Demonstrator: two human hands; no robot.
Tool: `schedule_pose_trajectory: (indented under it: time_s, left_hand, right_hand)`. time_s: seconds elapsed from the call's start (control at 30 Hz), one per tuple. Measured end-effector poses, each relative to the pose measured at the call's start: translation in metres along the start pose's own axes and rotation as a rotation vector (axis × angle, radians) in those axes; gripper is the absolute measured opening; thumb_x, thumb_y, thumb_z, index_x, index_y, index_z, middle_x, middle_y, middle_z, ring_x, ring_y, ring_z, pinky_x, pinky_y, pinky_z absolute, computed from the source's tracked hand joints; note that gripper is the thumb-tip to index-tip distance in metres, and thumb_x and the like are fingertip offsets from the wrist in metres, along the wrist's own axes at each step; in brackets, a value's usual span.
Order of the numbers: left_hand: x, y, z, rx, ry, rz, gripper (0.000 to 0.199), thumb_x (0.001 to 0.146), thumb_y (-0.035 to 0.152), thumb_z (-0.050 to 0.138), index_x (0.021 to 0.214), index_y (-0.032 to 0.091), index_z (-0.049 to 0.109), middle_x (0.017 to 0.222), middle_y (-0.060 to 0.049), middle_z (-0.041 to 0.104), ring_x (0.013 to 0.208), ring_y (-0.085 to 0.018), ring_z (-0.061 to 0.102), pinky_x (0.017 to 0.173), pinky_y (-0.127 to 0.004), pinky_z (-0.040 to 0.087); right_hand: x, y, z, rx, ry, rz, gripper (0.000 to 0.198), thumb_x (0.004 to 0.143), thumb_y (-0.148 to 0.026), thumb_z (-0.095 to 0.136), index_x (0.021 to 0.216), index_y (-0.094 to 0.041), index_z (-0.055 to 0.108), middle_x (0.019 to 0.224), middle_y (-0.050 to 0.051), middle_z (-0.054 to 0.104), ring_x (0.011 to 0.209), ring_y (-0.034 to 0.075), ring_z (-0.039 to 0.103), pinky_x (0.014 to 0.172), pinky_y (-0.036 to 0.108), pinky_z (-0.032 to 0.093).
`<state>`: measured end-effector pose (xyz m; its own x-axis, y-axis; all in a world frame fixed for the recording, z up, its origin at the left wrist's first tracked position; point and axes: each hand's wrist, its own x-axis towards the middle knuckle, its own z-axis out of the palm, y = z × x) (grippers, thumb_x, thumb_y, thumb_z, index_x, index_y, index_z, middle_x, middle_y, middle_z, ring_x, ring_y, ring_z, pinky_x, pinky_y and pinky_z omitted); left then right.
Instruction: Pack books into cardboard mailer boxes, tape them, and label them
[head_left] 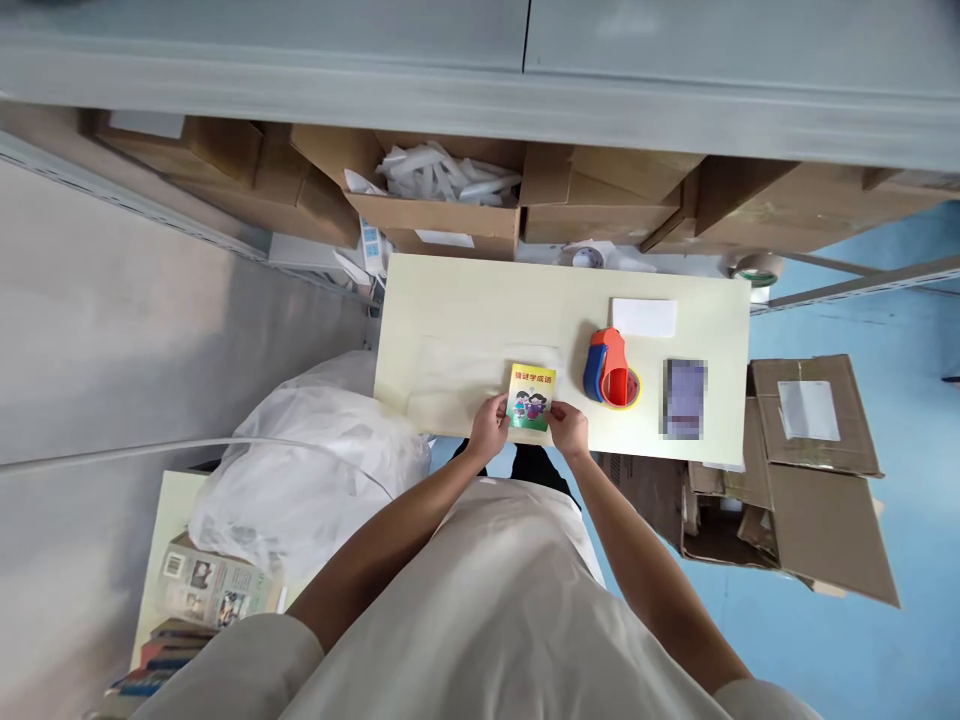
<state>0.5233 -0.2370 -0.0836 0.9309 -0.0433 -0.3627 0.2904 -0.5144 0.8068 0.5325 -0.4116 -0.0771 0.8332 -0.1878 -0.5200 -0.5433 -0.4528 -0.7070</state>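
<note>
A small book [532,392] with a yellow and green cover and two cartoon children is held at the front edge of the pale table [465,290]. My left hand [490,424] grips its left side, fingers closed on the edge. On the opposite side my right hand [568,428] pinches the lower right edge. Beneath and left of the book lies a clear plastic sheet or bag [457,385], flat on the tabletop. To the right stands an orange and blue tape dispenser [604,362] with a roll in it.
A white box or pad [643,317] and a blurred-out purple rectangle [685,399] lie at the table's right. Cardboard boxes [442,215] line the shelf behind. A large plastic bag [315,460] bulges at left, near stacked books [169,650]. Opened cartons [817,490] stand at right.
</note>
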Motion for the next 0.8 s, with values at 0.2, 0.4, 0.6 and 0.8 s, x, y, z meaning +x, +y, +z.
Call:
schedule_pose_trajectory:
  time_s: [0.2, 0.4, 0.6, 0.8]
  left_hand:
    - [0.001, 0.005, 0.005, 0.404, -0.06, 0.115, 0.053, 0.08, 0.007, 0.044, 0.132, 0.016, 0.042, 0.121, -0.015, 0.051, 0.112, -0.026, 0.051, 0.09, -0.04, 0.047]
    - [-0.002, 0.014, 0.008, 0.671, -0.214, 0.176, 0.055, 0.081, 0.009, 0.044, 0.134, 0.021, 0.04, 0.13, -0.013, 0.045, 0.113, -0.028, 0.048, 0.085, -0.039, 0.046]
    - [0.002, 0.015, 0.008, 0.719, -0.221, 0.176, 0.053, 0.081, 0.009, 0.047, 0.132, 0.02, 0.041, 0.13, -0.014, 0.045, 0.113, -0.029, 0.048, 0.084, -0.04, 0.047]
    - [0.003, 0.014, 0.008, 0.7, -0.217, 0.16, 0.053, 0.081, 0.01, 0.049, 0.131, 0.023, 0.042, 0.129, -0.012, 0.045, 0.114, -0.028, 0.049, 0.085, -0.038, 0.047]
  right_hand:
    - [-0.002, 0.007, 0.008, -0.205, 0.115, -0.093, 0.028, 0.077, -0.026, 0.05, 0.1, -0.017, 0.064, 0.093, 0.011, 0.067, 0.084, 0.023, 0.063, 0.08, 0.039, 0.049]
    - [-0.017, 0.015, 0.022, -0.243, 0.251, -0.236, 0.056, 0.078, -0.028, 0.05, 0.132, -0.016, 0.04, 0.136, 0.02, 0.041, 0.13, 0.031, 0.036, 0.101, 0.054, 0.035]
    - [-0.003, 0.008, 0.025, 0.122, 0.128, 0.007, 0.086, 0.068, -0.042, 0.062, 0.142, -0.021, 0.023, 0.136, 0.02, 0.038, 0.108, 0.028, 0.055, 0.082, 0.044, 0.05]
    - [0.02, -0.002, 0.004, 0.282, 0.003, 0.168, 0.082, 0.054, -0.051, 0.07, 0.124, -0.017, 0.047, 0.103, 0.01, 0.058, 0.079, 0.019, 0.057, 0.066, 0.035, 0.051]
